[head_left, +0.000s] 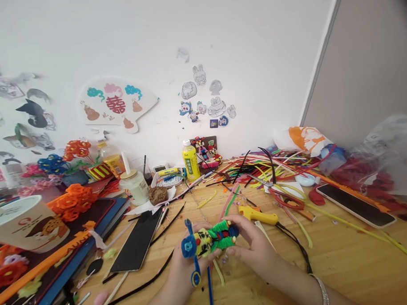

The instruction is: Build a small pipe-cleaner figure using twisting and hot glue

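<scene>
A small pipe-cleaner doll (204,241) lies on its side between my two hands, low in the middle of the head view. It has a blue hat with round ends, a yellow face and a green body with red and dark blue parts. My left hand (183,260) is closed around the head end from below, its fingers partly hidden behind the doll. My right hand (248,240) grips the green lower end with thumb and fingers. A blue pipe cleaner (210,290) shows beneath the doll. Just beyond my right hand lies a yellow glue gun (259,215).
Loose pipe cleaners (254,166) are heaped at the back right, with scissors (261,180) among them. A phone (355,205) lies on the right, a dark tablet-like slab (136,241) on the left. A yellow bottle (190,161), a glass jar (134,187) and a paper cup (32,225) stand around.
</scene>
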`<state>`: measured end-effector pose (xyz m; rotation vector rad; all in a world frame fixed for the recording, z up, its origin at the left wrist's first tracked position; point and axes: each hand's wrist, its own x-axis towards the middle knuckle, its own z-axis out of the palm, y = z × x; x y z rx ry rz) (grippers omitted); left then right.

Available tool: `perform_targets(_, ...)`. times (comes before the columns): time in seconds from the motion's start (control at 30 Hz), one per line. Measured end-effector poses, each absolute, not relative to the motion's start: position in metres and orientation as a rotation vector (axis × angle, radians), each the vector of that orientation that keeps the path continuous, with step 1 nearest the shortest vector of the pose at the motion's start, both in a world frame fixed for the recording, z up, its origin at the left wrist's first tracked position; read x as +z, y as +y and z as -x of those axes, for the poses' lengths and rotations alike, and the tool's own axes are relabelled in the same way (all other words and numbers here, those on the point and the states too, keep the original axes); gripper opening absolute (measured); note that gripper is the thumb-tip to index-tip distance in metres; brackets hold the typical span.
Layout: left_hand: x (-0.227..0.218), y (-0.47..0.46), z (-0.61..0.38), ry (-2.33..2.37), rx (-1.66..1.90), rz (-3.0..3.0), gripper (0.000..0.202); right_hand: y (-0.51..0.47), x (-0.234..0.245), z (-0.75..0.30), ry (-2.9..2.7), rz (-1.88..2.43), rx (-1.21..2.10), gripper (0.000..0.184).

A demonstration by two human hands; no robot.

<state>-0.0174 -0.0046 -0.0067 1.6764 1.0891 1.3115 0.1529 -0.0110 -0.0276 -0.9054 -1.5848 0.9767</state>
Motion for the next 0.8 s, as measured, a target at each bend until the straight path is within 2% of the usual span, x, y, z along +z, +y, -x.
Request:
perform_targets(0.2, 0.003, -0.011, 0.013, 1.117, 1.220, -1.576, 0.030, -0.014, -0.030, -0.149, -1.527, 0.825, 1.082, 0.047)
perform_targets(0.43, -0.008, -0.009, 0.018, 1.073, 1.251, -1.667, 0.026, -0.016, -0.036, -0.145, -1.448, 0.732, 1.132, 0.054)
perform_targets(0.8, -0.014, -0.009, 0.019, 1.073, 1.283, -1.768, 0.027, -0.019, -0.034, -0.142, -1.427, 0.712, 1.132, 0.050)
